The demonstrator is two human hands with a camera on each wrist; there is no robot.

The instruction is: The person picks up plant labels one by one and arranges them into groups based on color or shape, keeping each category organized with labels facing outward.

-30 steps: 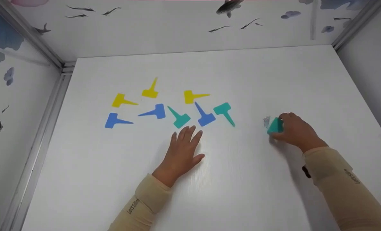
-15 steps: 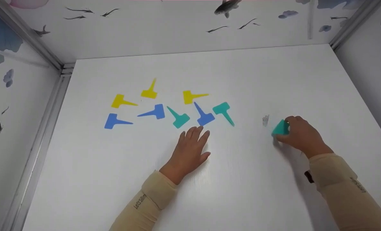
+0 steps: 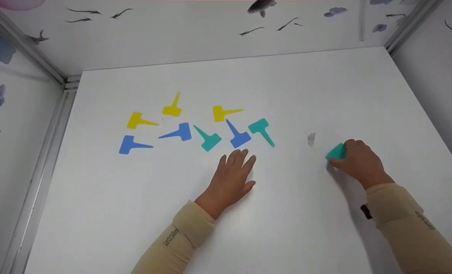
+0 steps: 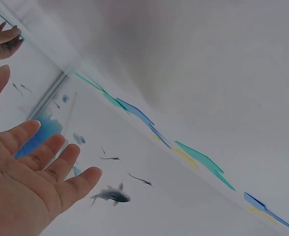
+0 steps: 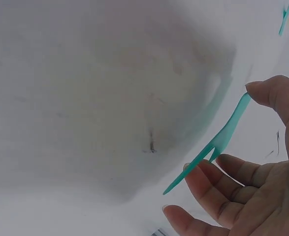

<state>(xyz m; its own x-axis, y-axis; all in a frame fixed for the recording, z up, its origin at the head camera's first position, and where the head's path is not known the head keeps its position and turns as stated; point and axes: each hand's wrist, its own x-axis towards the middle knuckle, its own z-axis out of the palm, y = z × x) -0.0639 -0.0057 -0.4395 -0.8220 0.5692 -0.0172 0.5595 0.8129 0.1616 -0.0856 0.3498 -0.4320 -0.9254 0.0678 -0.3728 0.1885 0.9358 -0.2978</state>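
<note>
My right hand (image 3: 362, 161) pinches a teal T-shaped plant label (image 3: 337, 152) between thumb and fingers, at the right of the table. In the right wrist view, the label (image 5: 220, 137) is seen nearly edge-on, its thumb end at the top. My left hand (image 3: 231, 179) lies palm down with spread, straight fingers, just nearer than a blue label (image 3: 240, 139). Around it lie a teal label (image 3: 209, 140), another teal label (image 3: 261, 127), two more blue ones (image 3: 129, 145) and yellow labels (image 3: 219, 113). None of these is in my left hand.
The white tabletop (image 3: 286, 213) meets a back wall (image 3: 195, 38) printed with fish. A metal frame post (image 3: 39, 167) runs along the left side. A small grey smudge-like patch (image 3: 311, 139) shows left of my right hand.
My right hand has moved right and slightly nearer with the teal label, away from the grey patch. My left hand has slid a little right. The lying labels keep their arrangement.
</note>
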